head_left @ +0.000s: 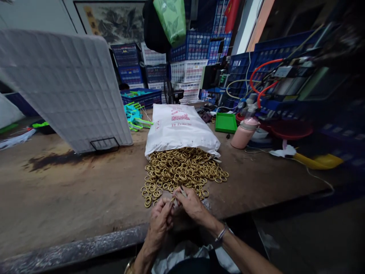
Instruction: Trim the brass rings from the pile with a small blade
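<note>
A heap of brass rings (179, 169) spills from the open mouth of a white sack (179, 127) onto the worn wooden table (71, 190). My left hand (160, 222) and my right hand (191, 205) meet at the near edge of the heap, both with fingers pinched together. A brass ring (173, 199) sits between the fingertips of both hands. My right hand also seems to grip a thin dark piece, too small to name. A bracelet (221, 233) is on my right wrist.
A white grid panel (65, 83) leans on the table at left. Behind the sack lie green clips (135, 116), a green tray (226, 122) and a pink bottle (244, 133). Stacked blue and white crates (186, 61) and a machine with red hoses (265, 76) stand beyond. A yellow scoop (319, 161) lies at right.
</note>
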`<state>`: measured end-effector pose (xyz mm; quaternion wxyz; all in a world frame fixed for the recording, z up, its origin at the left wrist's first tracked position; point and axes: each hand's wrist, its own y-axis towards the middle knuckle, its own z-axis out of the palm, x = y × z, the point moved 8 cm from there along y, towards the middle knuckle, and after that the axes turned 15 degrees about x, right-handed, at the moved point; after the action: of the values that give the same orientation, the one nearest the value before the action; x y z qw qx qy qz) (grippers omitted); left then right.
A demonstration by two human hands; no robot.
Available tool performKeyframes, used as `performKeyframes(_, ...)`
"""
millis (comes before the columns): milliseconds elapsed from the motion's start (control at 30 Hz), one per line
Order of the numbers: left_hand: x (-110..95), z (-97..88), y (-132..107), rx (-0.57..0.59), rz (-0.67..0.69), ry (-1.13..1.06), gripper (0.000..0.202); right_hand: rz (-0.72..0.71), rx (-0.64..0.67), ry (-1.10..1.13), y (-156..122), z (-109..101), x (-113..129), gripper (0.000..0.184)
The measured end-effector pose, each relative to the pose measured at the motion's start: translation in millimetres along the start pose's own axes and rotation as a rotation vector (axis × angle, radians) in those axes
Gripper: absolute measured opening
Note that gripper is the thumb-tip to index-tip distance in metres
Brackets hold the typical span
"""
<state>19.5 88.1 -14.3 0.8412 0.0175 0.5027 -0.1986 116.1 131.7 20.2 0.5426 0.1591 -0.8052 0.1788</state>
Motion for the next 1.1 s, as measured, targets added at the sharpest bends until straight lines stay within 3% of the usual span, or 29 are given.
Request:
performKeyframes(100, -4, -3.5, 1, -0.053, 0.017, 0.017, 0.035, -0.027, -0.021, -0.240, -4, -3, 4, 0.017)
performKeyframes(200, -7, -4.7, 3, -0.069, 0.037, 0.015, 0.036, -0.081, 0.081, -0.466, -8, 8, 9, 0.013)
performKeyframes(300, -7, -5.5, 5, -0.071, 0.050, 0.019, 0.038, -0.073, 0.125, -0.606, -10, 14, 9, 0.022)
performKeyframes(500, -2, -12.8, 8, -0.117, 0.035, 0.069, 0.041, -0.037, 0.169, -0.677, -8, 17, 9, 0.026)
performKeyframes(700, -3, -8.0, -1, -0.069, 0.025, 0.116, 0.038, 0.049, 0.162, -0.694, 0, 13, -7, 0.024)
performKeyframes(800, -8, -4.0, -13, -0.033, 0.001, 0.034, 0.034, 0.060, 0.130, -0.704, 7, 13, -12, 0.020)
performKeyframes(900, -11, -15.4, -25, -0.078, 0.003, -0.151, 0.029, -0.002, 0.090, -0.697, 16, 20, -7, 0.020)
performKeyframes(1100, -9, -63.6, -46, -0.230, 0.054, -0.348, 0.025, -0.074, 0.087, -0.642, 37, 46, 3, 0.019)
